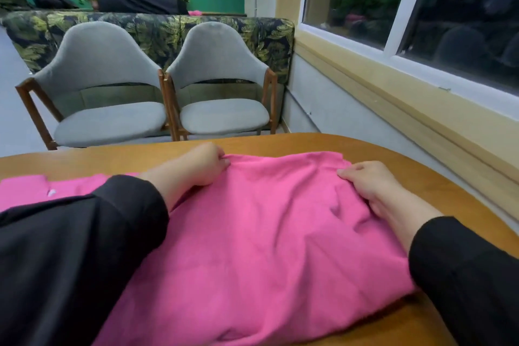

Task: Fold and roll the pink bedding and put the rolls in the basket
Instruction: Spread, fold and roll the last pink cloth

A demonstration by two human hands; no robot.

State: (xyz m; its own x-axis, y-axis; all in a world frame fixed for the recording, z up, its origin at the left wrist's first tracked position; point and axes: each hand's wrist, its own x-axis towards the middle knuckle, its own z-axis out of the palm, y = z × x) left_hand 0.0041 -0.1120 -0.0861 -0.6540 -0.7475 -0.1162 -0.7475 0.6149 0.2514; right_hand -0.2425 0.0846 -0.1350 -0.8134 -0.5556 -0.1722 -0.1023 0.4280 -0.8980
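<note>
Pink bedding flat on the table, not rolled yet. Left hand pinching its far edge, right hand gripping it too. No basket seen. Folding just starting.

A big pink bedding lies spread over the wooden bench. The left hand pinches the far edge of the bedding with curled fingers. The right hand holds the same far edge, closer to the bench's right edge. Both arms wear black sleeves. More pink cloth lies flat by the left edge. Two grey chairs stand past the far edge.
</note>
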